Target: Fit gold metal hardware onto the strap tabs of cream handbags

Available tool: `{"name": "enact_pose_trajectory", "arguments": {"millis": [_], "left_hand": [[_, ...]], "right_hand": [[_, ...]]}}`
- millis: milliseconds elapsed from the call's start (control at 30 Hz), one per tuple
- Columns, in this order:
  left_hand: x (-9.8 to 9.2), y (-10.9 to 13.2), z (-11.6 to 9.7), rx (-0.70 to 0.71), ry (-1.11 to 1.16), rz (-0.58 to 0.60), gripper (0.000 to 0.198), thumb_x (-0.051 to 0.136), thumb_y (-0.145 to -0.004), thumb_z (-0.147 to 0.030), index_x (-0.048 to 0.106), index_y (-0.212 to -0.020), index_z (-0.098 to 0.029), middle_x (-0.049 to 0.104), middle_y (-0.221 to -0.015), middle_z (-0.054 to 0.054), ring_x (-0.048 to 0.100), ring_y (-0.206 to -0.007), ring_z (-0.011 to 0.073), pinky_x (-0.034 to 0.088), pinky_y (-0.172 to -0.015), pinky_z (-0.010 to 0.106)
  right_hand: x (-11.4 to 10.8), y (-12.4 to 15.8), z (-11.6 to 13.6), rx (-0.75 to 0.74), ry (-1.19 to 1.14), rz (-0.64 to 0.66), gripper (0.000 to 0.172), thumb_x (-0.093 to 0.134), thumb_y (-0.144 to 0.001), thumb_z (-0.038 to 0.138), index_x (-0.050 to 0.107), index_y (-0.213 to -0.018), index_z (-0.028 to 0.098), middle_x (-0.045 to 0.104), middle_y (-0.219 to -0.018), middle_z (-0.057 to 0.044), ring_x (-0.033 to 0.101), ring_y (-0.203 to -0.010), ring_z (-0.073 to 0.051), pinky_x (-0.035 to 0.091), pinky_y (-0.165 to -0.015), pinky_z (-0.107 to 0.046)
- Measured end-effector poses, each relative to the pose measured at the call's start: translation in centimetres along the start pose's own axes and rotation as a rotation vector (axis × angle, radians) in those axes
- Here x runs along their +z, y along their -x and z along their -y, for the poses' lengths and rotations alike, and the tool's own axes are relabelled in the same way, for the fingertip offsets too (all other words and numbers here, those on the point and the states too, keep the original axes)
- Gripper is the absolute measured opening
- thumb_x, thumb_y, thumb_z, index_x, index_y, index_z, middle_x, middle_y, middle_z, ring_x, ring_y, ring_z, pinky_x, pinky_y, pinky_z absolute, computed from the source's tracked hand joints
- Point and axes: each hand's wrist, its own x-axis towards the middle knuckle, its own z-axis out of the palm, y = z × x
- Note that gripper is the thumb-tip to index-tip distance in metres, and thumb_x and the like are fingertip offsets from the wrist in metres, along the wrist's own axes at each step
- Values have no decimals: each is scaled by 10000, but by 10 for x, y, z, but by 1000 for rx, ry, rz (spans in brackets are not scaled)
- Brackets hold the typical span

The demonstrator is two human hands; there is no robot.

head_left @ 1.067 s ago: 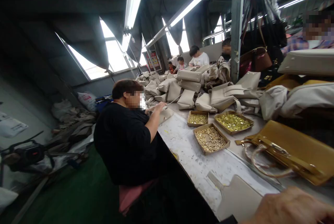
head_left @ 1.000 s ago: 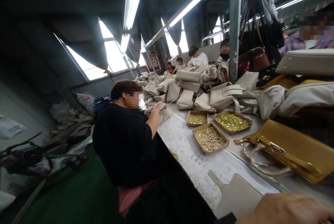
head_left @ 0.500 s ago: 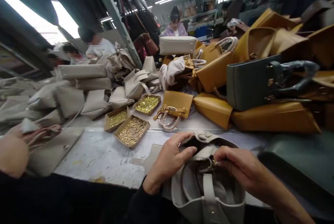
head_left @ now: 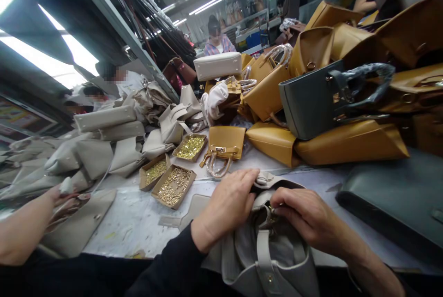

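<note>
A light grey handbag [head_left: 277,267] stands open-mouthed in front of me at the table's edge. My left hand [head_left: 230,202] is closed over its far rim, the thumb mostly out of sight. Inside the mouth, my right hand [head_left: 308,218] pinches the inner edge by a small gold-coloured fitting [head_left: 272,209]; the fingertips partly hide what they grip. A strap [head_left: 263,246] crosses the opening toward me. The grey flap [head_left: 194,211] with a narrow tab lies flat on the table, left of my left hand.
Cardboard trays of small gold-coloured metal parts [head_left: 173,186] sit left of centre. Mustard bags [head_left: 226,142] and a dark green bag [head_left: 308,103] pile up behind and right. Grey bags [head_left: 93,149] fill the left. A co-worker's hand [head_left: 60,195] holds a grey piece there.
My left hand has rolled forward over the rim, its thumb dropping from view. The right hand keeps its pinch at the inner edge. The camera's view has shifted slightly right.
</note>
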Motion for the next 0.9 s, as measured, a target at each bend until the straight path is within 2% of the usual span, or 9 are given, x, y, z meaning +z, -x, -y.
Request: {"name": "enact_pose_trajectory", "arguments": {"millis": [133,233,400,567,667,767,900], "left_hand": [[12,-19,8,105,133,-16,370,592,-965,-123,598,-1331,-176,653,-1334,99,629,-1227,236,531,-1072,375],[12,-24,20,130,185,22,331,600,-997,-197,601,-1328,-179,684,-1286,97,653,-1184,240,530,-1050,374],[7,-19,22,-16,272,53,265,572,-997,-212,624,-1255,-181,716,-1165,80,676,-1071,242,527,-931,345],[5,-13,14,-255,418,-107,189,564,-967,-271,680,-1079,-173,726,-986,52,664,-924,214,484,-823,301],[4,-8,22,-392,544,-183,196,603,-904,-301,714,-986,-162,733,-924,47,654,-866,204,472,-782,285],[6,-2,36,-520,678,-211,287,646,-854,-388,737,-955,-136,734,-867,62,641,-781,199,467,-697,272],[10,3,51,-608,733,-301,352,683,-807,-451,765,-917,-126,740,-858,71,634,-771,195,468,-692,265]], "right_hand": [[-2,0,-1,-41,-1,-12,118,462,-1051,182,550,-979,214,641,-830,10,589,-748,-152,390,-687,-275],[-4,1,-5,-28,50,-6,117,468,-1045,169,559,-985,212,652,-834,2,606,-757,-164,385,-685,-282],[-5,1,-16,36,42,-17,99,508,-1041,165,569,-977,211,638,-829,13,583,-732,-150,365,-667,-272],[3,-8,-21,75,-139,-42,97,542,-1036,164,583,-967,218,623,-847,29,571,-767,-128,391,-710,-237],[13,-19,-19,30,-132,3,101,573,-1010,137,613,-969,220,633,-894,19,574,-834,-139,396,-750,-242],[21,-31,-18,5,-74,77,122,611,-968,102,640,-932,215,625,-914,-1,569,-906,-163,397,-776,-254],[25,-50,-7,28,-19,210,139,602,-932,69,640,-902,200,644,-963,-20,587,-913,-169,406,-770,-256]]}}
